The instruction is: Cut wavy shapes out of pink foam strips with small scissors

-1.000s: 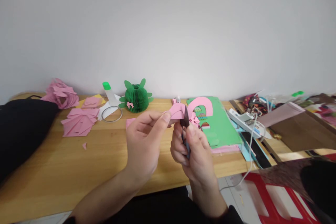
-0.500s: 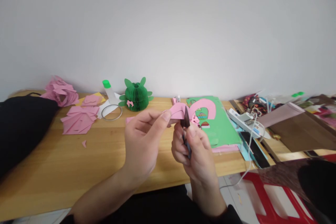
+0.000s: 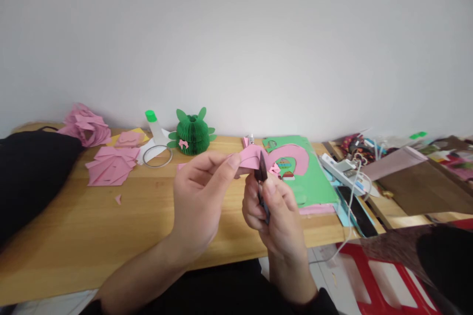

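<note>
Between thumb and fingers, my left hand [image 3: 201, 202] pinches a piece of pink paper [image 3: 251, 157] above the table. Wrapped around the handles of dark scissors [image 3: 261, 167], my right hand [image 3: 273, 211] keeps the blades upright against that paper. A curved pink strip [image 3: 295, 153] arches out to the right of the blades, over the green sheet. The scissor handles are mostly hidden by my fingers.
A green honeycomb paper figure [image 3: 192, 135], a green-capped glue bottle [image 3: 153, 125] and a ring [image 3: 157, 156] stand behind my left hand. Folded pink papers [image 3: 113, 165] lie left. Green sheets [image 3: 314, 182], a power strip [image 3: 343, 172] and a phone [image 3: 356, 211] lie right.
The scissors' blades look closer together. The curved pink strip right of them has swung a little right and downward. Both hands stay nearly in place.
</note>
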Demonstrator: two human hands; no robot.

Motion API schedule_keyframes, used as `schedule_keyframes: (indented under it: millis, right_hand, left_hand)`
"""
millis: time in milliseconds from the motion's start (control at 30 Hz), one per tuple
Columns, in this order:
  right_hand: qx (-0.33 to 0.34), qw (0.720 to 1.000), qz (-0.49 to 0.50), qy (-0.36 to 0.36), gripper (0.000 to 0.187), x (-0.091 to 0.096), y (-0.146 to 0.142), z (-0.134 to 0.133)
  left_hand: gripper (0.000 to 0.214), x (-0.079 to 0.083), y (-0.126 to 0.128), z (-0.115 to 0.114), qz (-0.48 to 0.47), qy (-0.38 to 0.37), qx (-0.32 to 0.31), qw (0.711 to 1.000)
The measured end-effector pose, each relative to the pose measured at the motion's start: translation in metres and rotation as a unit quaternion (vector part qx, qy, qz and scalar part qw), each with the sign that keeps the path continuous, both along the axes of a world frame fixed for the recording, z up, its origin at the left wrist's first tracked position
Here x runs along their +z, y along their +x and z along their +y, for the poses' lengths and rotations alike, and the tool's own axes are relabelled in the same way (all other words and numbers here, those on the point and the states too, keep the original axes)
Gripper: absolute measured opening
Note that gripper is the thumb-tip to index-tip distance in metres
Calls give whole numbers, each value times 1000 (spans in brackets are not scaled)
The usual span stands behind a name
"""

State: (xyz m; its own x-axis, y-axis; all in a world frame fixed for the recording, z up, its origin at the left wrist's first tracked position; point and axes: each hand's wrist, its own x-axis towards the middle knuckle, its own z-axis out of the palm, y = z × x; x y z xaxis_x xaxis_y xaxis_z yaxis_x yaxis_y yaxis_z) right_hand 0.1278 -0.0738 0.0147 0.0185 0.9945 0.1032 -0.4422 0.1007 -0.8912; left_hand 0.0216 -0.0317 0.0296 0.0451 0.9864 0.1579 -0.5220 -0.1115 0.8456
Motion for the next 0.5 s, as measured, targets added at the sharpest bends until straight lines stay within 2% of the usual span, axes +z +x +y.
schedule_keyframes:
  millis: [500]
  right_hand:
    - [31,999,18,14,33,0,3,-3]
  left_hand:
    - [14,0,-2,0,7,11,6,1000]
